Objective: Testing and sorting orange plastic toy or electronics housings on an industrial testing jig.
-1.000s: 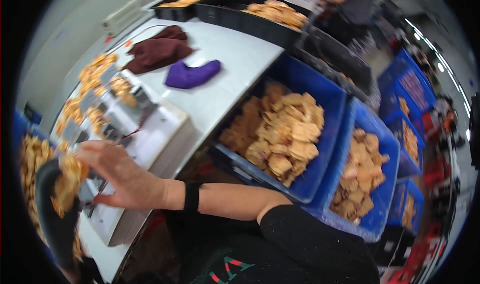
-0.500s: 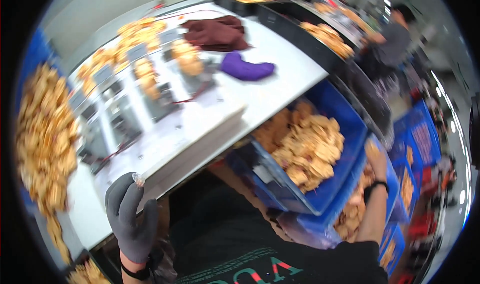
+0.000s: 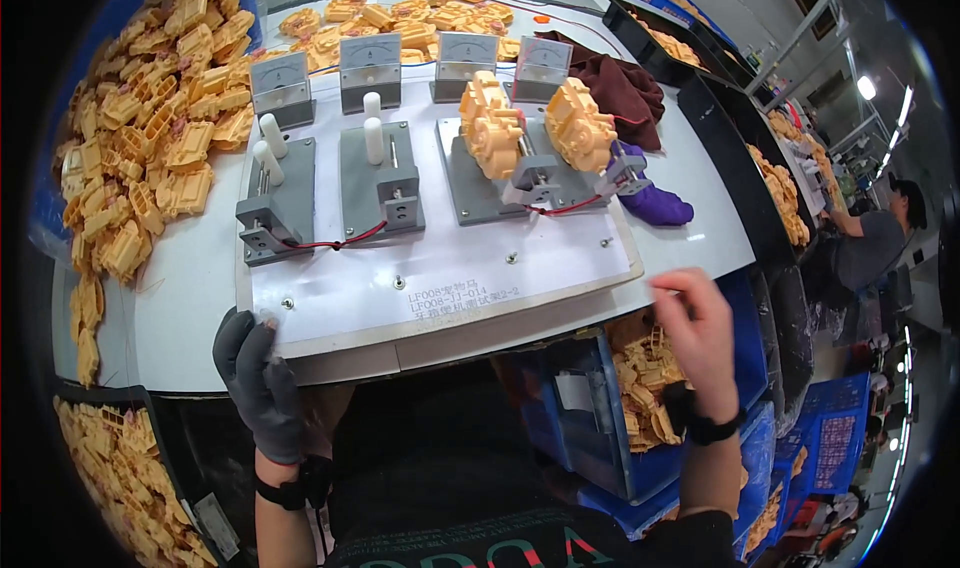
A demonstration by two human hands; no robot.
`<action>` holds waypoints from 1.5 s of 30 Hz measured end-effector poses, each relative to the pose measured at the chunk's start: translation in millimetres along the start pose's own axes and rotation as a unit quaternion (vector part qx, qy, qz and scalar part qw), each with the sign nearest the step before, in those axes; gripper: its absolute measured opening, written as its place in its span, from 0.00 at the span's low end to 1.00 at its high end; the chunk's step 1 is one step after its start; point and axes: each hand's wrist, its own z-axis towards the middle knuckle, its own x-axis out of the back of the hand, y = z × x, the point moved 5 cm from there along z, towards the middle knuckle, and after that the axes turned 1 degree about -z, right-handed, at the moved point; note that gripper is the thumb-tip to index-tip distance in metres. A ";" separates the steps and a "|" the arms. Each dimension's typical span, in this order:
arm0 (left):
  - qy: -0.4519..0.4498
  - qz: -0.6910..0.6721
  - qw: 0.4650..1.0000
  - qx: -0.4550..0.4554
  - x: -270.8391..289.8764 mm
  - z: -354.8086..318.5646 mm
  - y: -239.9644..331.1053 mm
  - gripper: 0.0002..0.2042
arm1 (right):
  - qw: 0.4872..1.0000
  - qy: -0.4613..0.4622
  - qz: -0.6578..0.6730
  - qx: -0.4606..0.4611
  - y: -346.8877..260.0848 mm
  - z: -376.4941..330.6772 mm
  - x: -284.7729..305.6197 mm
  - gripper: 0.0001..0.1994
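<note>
My left hand (image 3: 258,383), in a grey glove, is at the front left corner of the white test board (image 3: 330,333). Its fingers are loosely extended with nothing visible in them. My bare right hand (image 3: 698,333) is over the blue bin by the table's front edge, thumb and forefinger apart, nothing seen between them. On the board stand several grey fixtures with meter panels. The two right ones carry yellow plastic gear housings, a left housing (image 3: 490,128) and a right housing (image 3: 578,126). The left fixture (image 3: 280,198) and middle fixture (image 3: 382,178) show bare white pegs.
A heap of yellow housings (image 3: 150,138) spills from the left; more lie behind the meters. A purple cloth item (image 3: 655,200) and brown cloth (image 3: 625,93) lie right of the fixtures. Blue bins (image 3: 590,418) stand below; black trays (image 3: 720,118) line the right. A person (image 3: 875,238) sits beyond.
My right hand has come up out of the lower blue bin toward the table edge. The view has turned to face the fixtures. My left hand stays near the board's front left corner.
</note>
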 end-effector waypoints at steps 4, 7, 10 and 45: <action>0.020 0.016 1.000 0.015 0.5 -8.5 -10.1 0.17 | 0.971 -0.055 -0.024 0.231 -71.5 39.5 -80.4 0.09; 0.023 0.023 0.999 0.016 -2.6 -9.5 -11.4 0.18 | 0.972 -0.073 -0.026 0.222 -62.0 50.1 -90.1 0.07; 0.030 0.031 0.999 0.025 -5.0 -13.1 -13.4 0.20 | 0.976 -0.081 -0.027 0.199 -57.3 57.0 -94.9 0.06; 0.015 0.068 0.997 0.037 -3.5 -19.7 -17.8 0.23 | 0.977 -0.032 -0.030 0.211 -58.9 59.2 -97.7 0.05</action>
